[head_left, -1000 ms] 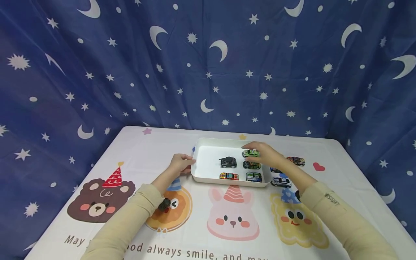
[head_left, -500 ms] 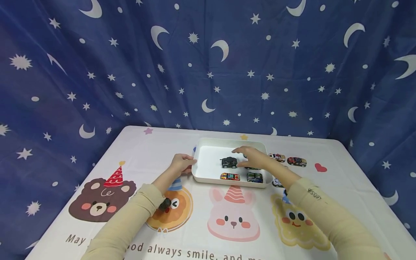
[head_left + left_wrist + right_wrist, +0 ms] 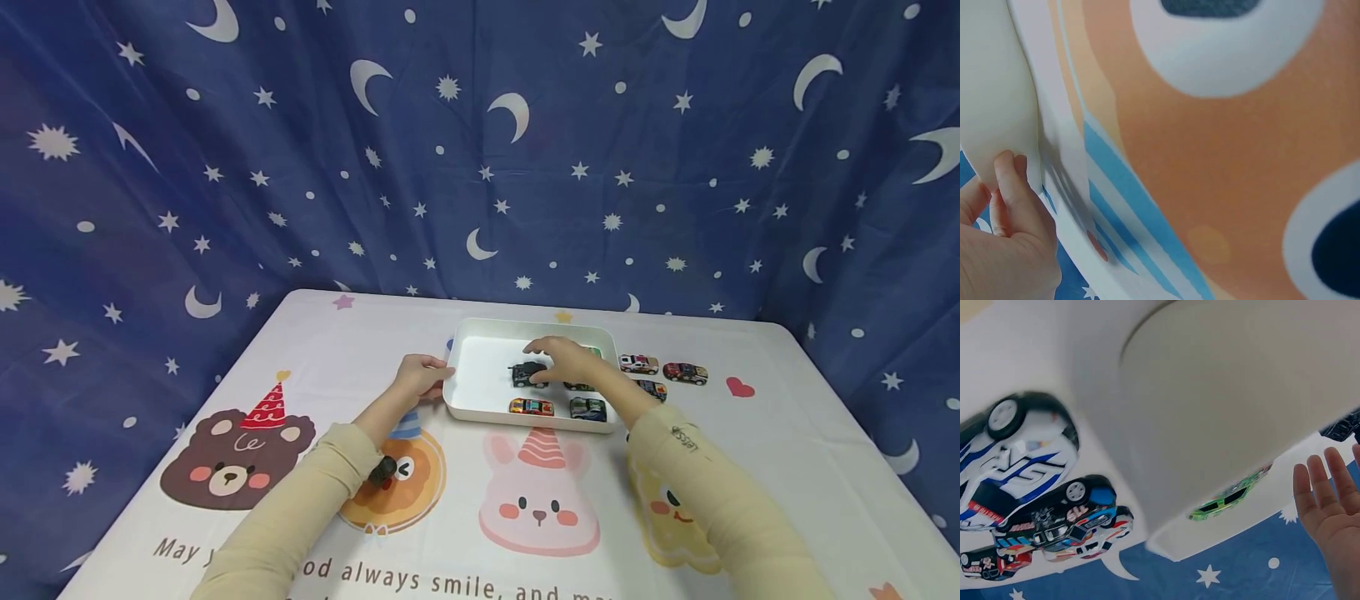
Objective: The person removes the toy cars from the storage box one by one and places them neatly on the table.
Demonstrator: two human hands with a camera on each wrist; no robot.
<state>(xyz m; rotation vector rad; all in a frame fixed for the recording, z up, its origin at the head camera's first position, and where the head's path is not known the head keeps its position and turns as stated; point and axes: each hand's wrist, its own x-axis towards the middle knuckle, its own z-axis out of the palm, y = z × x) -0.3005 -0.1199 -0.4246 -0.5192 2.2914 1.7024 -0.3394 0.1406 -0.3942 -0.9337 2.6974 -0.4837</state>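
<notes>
In the head view, my left hand (image 3: 418, 377) pinches the left rim of a shallow white tray (image 3: 480, 416); the left wrist view shows thumb and fingers on that wall. My right hand (image 3: 566, 360) is over the tray, fingers spread and relaxed, beside a black toy car (image 3: 522, 374) with a rear projection. Its thumb overlaps the car's right side; whether it touches is unclear. Also in the tray are a red-orange toy car (image 3: 531, 407), a dark green one (image 3: 588, 409) and a bright green one (image 3: 1233, 497). The right hand partly covers another.
Right of the tray, several toy cars stand on the table: a white-red one (image 3: 638, 363), a black-red one (image 3: 685, 372), a dark one (image 3: 651, 389) and a white-blue one (image 3: 1016, 469). A starry blue curtain (image 3: 420, 167) hangs behind the printed tablecloth (image 3: 420, 567).
My right hand has moved left across the tray, from above the green cars to the black car. The left hand has kept its hold on the tray, which looks unmoved.
</notes>
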